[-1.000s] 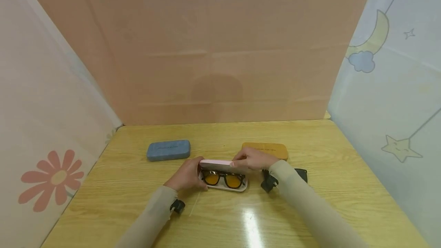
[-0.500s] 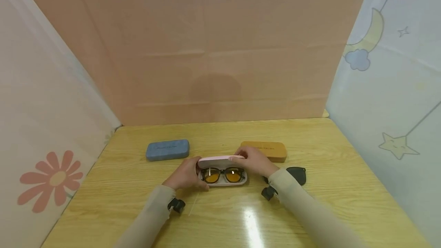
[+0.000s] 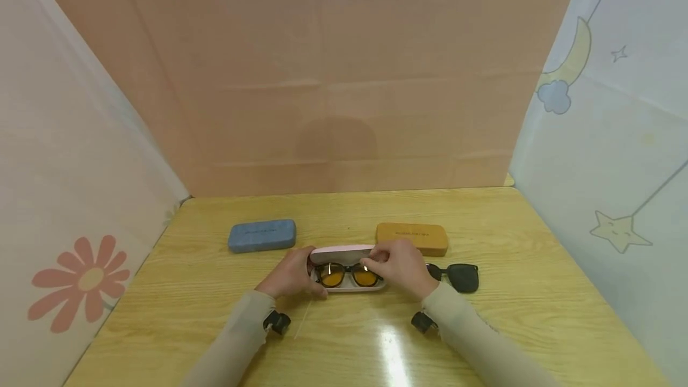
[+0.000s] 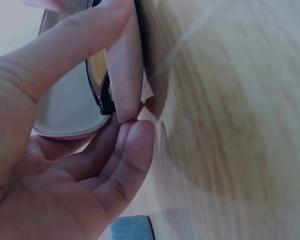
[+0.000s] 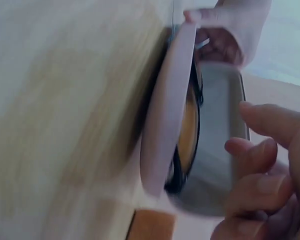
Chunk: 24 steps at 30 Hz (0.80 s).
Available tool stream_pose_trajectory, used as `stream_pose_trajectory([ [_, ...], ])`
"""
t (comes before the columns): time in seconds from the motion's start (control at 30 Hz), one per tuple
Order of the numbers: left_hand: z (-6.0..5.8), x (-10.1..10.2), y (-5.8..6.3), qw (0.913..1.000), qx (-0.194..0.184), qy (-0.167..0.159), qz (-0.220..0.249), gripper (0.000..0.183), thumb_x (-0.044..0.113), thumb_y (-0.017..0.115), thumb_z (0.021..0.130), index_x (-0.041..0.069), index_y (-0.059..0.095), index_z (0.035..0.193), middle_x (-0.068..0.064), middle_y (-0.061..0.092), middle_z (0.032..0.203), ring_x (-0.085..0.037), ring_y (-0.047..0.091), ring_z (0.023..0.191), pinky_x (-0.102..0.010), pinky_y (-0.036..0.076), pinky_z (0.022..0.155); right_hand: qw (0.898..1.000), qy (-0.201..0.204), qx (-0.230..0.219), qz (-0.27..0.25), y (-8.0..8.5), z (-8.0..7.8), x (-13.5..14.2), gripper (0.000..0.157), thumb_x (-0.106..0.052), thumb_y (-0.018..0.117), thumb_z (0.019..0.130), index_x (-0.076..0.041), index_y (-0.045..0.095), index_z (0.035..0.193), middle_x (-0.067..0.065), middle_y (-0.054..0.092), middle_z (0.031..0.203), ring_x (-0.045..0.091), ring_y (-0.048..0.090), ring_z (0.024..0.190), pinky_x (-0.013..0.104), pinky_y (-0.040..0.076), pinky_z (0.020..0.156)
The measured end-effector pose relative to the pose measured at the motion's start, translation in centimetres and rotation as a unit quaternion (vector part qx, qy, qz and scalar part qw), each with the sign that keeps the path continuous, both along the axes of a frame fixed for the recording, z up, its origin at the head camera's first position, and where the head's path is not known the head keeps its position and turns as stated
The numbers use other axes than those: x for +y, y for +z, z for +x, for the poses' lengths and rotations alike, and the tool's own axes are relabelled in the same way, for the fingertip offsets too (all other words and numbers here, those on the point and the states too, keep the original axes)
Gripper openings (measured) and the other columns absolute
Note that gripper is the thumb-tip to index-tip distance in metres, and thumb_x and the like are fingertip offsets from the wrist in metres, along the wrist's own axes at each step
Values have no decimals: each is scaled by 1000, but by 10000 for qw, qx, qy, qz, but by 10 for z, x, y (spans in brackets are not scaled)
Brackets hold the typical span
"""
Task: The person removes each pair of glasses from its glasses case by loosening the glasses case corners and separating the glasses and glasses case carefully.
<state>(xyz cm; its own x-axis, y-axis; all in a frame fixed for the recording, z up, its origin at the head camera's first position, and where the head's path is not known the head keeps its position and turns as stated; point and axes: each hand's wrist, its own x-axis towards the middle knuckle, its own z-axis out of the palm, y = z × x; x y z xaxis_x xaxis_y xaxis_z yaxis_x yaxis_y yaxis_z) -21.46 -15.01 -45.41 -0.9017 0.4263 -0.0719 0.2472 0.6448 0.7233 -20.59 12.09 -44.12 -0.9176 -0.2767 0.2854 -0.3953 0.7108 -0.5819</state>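
Note:
A pink glasses case (image 3: 340,249) stands open in the middle of the table, its grey lining showing. Inside lies a pair of black-framed glasses (image 3: 332,276) with amber lenses. My left hand (image 3: 290,273) grips the case's left end; in the left wrist view its thumb lies over the near wall and its fingers bend round the end. My right hand (image 3: 400,266) hovers over the right end, close to the right lens. In the right wrist view its fingers (image 5: 257,187) are loosely bent before the raised lid, with nothing between them and the thumb.
A blue glasses case (image 3: 262,236) lies closed at the back left. Behind my right hand is a closed orange glasses case (image 3: 412,237). Dark sunglasses (image 3: 463,278) rest on the table to the right, partly covered by my right hand. Fabric walls surround the table.
The pink case's lid has swung further back. My right hand has come off the lid's edge and down toward the glasses, uncovering more of the sunglasses. My left hand stays on the case.

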Motion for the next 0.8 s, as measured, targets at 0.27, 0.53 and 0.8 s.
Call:
stream_pose_trajectory([
  [0.27,0,2,0,9997,-234,2,17,62,23,96,66,8,60,115,-8,58,85,-17,48,68,-30,40,57,9919,681,-1004,-371,-10,4,-19,27,-28,77,89,-12,77,111,-11,58,50,7,52,42,25,40,40],
  [0.53,-3,3,2,9996,-243,-109,60,63,21,95,67,6,61,116,-10,58,85,-18,47,68,-31,39,57,9975,226,-529,420,-12,5,-32,21,-28,80,85,-17,80,103,-14,57,57,1,48,48,24,38,41],
  [0.8,-3,4,3,9995,-294,-102,68,62,22,96,66,4,60,113,-13,57,84,-18,46,67,-30,38,56,9973,107,-489,534,-14,3,-40,11,-21,76,87,-17,81,96,-6,70,75,1,48,50,24,39,42],
])
